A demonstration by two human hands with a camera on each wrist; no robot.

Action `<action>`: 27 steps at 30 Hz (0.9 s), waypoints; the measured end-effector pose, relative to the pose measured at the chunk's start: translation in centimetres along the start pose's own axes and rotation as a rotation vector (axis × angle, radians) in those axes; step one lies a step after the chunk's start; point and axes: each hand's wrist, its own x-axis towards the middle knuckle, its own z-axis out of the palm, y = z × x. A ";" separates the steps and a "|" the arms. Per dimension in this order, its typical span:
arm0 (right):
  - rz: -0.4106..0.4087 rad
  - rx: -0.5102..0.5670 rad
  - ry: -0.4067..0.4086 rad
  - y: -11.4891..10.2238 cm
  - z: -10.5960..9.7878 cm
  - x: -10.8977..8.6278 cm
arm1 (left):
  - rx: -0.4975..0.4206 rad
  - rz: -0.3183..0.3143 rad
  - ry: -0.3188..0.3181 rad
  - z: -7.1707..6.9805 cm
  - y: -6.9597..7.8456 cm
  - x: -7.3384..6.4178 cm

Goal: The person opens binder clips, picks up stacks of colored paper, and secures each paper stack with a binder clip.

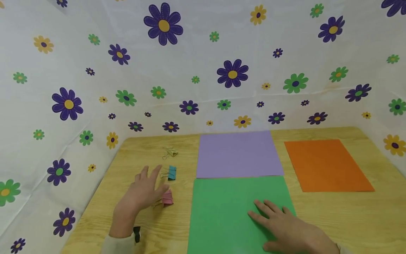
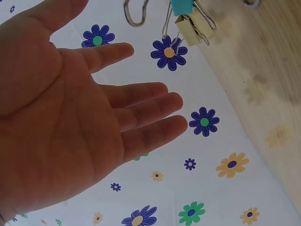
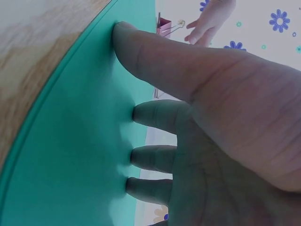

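Observation:
My left hand (image 1: 141, 193) is over the left side of the table, fingers spread, with nothing in its grasp. Its thumb overlaps a pink binder clip (image 1: 167, 198) in the head view, and its index finger points toward a blue binder clip (image 1: 171, 173). Farther back lies a yellow binder clip (image 1: 172, 152). In the left wrist view the palm (image 2: 61, 113) faces the camera, with the blue and yellow clips above the fingers. My right hand (image 1: 282, 225) rests its fingertips on a green sheet (image 1: 222, 211), fingers extended and apart; the right wrist view shows the fingertips against the sheet.
A purple sheet (image 1: 238, 154) lies just behind the green one, their edges meeting. An orange sheet (image 1: 330, 165) is at the right. Beside the left wrist sits a black item (image 1: 137, 234), partly hidden. White flower-printed cloth (image 1: 203, 53) encloses the wooden table's back and sides.

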 end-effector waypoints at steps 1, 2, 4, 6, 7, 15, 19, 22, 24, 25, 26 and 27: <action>-0.005 -0.005 0.006 0.0 0.0 0.0 | 0.000 -0.007 -0.002 0.0 -0.1 -0.1; -0.012 -0.013 0.012 0.0 0.0 -0.1 | 0.003 -0.015 -0.005 0.1 -0.3 -0.2; -0.014 -0.020 0.016 -0.1 0.0 -0.1 | 0.006 -0.024 -0.015 0.2 -0.6 -0.3; -0.014 -0.025 0.023 -0.1 0.0 -0.1 | 0.012 -0.028 -0.022 0.3 -0.8 -0.3; -0.013 -0.023 0.026 -0.1 -0.1 -0.1 | 0.013 -0.029 -0.026 0.2 -0.9 -0.3; -0.031 -0.024 0.038 -0.1 -0.1 0.1 | 0.036 -0.055 -0.108 0.1 -1.5 -0.3; -0.030 -0.021 0.040 -0.2 -0.1 0.0 | -0.006 -0.072 -0.159 0.0 -1.6 -0.4; -0.031 -0.019 0.040 -0.1 -0.1 0.0 | -0.023 -0.081 -0.176 0.0 -1.7 -0.5; -0.032 -0.019 0.042 -0.1 -0.1 0.0 | -0.025 -0.075 -0.179 0.0 -1.7 -0.5; -0.032 -0.021 0.043 -0.1 -0.1 0.0 | -0.024 -0.070 -0.179 0.0 -1.7 -0.5; -0.033 -0.023 0.046 -0.2 -0.1 -0.1 | -0.023 -0.066 -0.178 -0.1 -1.7 -0.5; -0.035 -0.026 0.048 -0.2 -0.1 -0.1 | -0.022 -0.061 -0.176 -0.1 -1.7 -0.5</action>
